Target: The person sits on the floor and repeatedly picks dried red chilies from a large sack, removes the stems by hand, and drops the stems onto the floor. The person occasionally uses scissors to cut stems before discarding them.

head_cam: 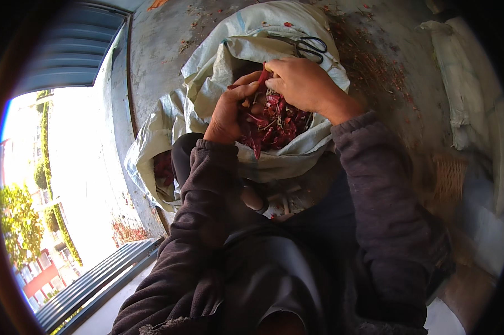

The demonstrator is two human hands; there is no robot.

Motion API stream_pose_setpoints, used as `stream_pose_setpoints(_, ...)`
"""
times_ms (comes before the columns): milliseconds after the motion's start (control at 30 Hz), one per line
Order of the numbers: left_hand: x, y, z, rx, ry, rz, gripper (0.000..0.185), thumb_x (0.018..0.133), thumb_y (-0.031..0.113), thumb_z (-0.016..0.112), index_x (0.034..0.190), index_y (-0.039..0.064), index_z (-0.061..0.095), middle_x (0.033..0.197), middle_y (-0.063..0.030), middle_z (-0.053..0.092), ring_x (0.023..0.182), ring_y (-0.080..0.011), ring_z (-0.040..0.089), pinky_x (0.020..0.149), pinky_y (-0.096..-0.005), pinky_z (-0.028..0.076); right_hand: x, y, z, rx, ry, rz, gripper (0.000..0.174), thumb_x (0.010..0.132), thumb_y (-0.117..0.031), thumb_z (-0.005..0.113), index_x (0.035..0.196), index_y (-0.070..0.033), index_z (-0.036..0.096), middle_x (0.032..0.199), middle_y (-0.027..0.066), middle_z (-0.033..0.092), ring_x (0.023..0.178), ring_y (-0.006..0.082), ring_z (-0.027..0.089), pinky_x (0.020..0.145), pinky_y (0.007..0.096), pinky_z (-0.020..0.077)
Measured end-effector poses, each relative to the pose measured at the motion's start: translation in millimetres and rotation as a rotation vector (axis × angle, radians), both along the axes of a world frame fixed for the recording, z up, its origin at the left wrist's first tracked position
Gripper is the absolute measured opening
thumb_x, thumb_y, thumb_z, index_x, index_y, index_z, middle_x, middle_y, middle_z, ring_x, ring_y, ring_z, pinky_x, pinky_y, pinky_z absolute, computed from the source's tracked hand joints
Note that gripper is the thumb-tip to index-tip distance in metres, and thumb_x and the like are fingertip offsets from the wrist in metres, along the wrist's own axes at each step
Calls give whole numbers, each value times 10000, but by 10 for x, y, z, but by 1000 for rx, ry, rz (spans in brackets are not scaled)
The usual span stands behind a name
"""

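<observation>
A white woven plastic sack (pixel 218 54) stands before me with its mouth rolled open. Dried red chili peppers (pixel 291 125), some with pale stems, fill what I can see of its inside. Over the opening, my left hand (pixel 228 109) holds a few dried peppers, one of them hanging down from the palm. My right hand (pixel 304 83) pinches the upper end of a long red pepper (pixel 263 76) between thumb and fingers, against the left thumb. The right fingertips partly hide that end. Black-handled scissors (pixel 311 47) lie on the sack's folded top, just beyond my right hand.
A second woven sack (pixel 151 121) with red peppers (pixel 163 167) inside stands left of my knee. Stems and red scraps (pixel 377 63) litter the concrete floor at right. Pale sacking (pixel 457 83) lies farther right. A doorway with a blue metal shutter (pixel 72 46) opens at left.
</observation>
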State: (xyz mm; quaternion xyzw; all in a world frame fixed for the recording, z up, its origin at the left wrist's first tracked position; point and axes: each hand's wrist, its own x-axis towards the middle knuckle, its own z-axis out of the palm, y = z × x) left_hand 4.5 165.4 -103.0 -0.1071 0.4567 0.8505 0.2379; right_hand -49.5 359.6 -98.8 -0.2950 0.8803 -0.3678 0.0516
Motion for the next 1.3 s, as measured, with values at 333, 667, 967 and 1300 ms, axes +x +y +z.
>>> stream_pose_setpoints(333,143,-50,59,-94,-61,118,404,1044,396,469,1196,62,639,701,-25,582,521,-98,495,466,-231,377,143,-148,21,-112,-143,126,316,915,-257,654,1076,14,657,991,237,674,966,403,646,829,460,504)
stream_pose_setpoints(667,227,-59,158,-641,214,161,289,965,192,667,1175,-6,654,922,-24,658,760,-79,591,678,-231,481,170,-245,-41,-217,-243,-51,285,943,-279,618,1024,-15,688,745,162,669,666,249,655,653,377,497)
stream_pose_setpoints(967,30,-511,210,-1164,603,26,273,893,239,707,1053,18,707,866,-143,722,773,-221,705,708,-349,541,207,-486,119,-398,-101,-40,294,945,-318,665,948,-25,684,741,155,661,666,264,635,644,379,499)
stream_pose_setpoints(1300,317,-484,377,-1052,475,-5,179,878,142,710,1010,21,709,834,-105,715,775,-157,685,715,-321,538,470,-644,162,-269,242,-92,236,938,-276,666,939,-40,662,720,141,649,640,297,630,590,416,488)
